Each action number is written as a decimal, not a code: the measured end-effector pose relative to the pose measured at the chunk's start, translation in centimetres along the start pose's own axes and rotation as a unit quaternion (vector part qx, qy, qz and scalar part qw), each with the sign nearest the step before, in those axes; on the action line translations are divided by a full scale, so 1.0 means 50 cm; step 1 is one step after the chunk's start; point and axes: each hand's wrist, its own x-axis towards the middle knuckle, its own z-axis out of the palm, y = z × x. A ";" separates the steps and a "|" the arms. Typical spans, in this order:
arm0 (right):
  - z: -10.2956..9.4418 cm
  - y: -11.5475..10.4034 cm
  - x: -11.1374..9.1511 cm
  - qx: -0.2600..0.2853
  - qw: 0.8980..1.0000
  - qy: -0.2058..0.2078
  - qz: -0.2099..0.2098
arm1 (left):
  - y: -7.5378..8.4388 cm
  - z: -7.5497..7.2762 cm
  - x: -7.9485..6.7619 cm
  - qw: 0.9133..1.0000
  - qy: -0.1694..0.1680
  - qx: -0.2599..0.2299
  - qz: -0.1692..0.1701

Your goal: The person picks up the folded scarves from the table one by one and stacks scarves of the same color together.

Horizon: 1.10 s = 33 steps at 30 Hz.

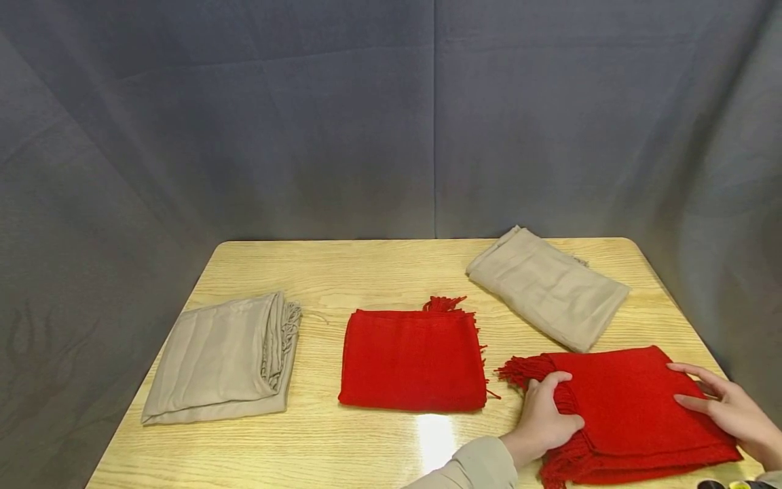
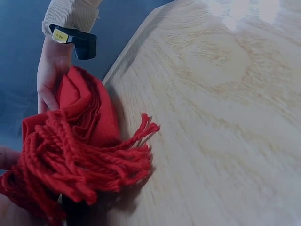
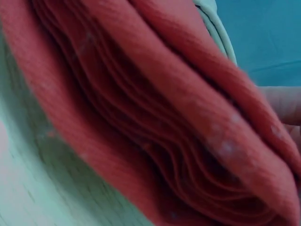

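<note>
A folded red fringed scarf is at the table's right front. My left hand grips its fringed left end, thumb and a finger spread over the top. At the opposite end my right hand holds the edge, two fingers extended over the upper layer. Tassels hang out past the left hand in the left wrist view, with a shadow on the wood below them. The right wrist view is filled by the scarf's stacked folds, and part of a finger shows beyond them.
Another folded red scarf lies mid-table, tassels toward the right. A folded beige scarf is on the left, and a second beige one lies slanted at the back right, close behind the held scarf. Grey curtains surround the wooden table.
</note>
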 end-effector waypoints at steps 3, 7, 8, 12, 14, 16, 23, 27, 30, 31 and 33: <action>-0.001 0.000 -0.002 -0.014 1.000 0.006 -0.007 | -0.001 -0.004 0.001 1.000 0.000 0.002 0.009; 0.001 0.002 -0.006 -0.020 0.999 0.021 -0.023 | 0.000 -0.009 0.001 1.000 0.003 0.007 0.026; 0.002 0.003 -0.007 -0.020 0.999 0.028 -0.030 | 0.000 -0.010 0.002 1.000 0.004 0.006 0.028; 0.005 0.004 -0.013 -0.008 0.997 0.056 -0.057 | 0.004 -0.013 0.004 1.000 0.009 -0.002 0.030; 0.006 0.003 -0.015 -0.006 0.996 0.067 -0.065 | 0.006 -0.015 0.005 1.000 0.009 -0.009 0.027; 0.007 0.000 -0.017 -0.001 0.995 0.072 -0.071 | 0.007 -0.017 0.007 1.000 0.010 -0.014 0.026; 0.004 -0.011 -0.020 -0.003 0.996 0.070 -0.058 | 0.016 -0.029 0.009 0.999 0.010 -0.022 0.028; 0.001 -0.017 -0.021 -0.013 0.996 0.070 -0.046 | 0.020 -0.032 0.008 0.999 0.009 -0.024 0.029; 0.000 -0.020 -0.023 -0.018 0.996 0.074 -0.046 | 0.022 -0.034 0.008 0.999 0.009 -0.023 0.031; -0.001 -0.021 -0.023 -0.019 0.996 0.076 -0.046 | 0.022 -0.034 0.008 0.999 0.009 -0.022 0.032; -0.002 -0.023 -0.025 -0.021 0.996 0.077 -0.044 | 0.023 -0.036 0.007 0.999 0.009 -0.021 0.038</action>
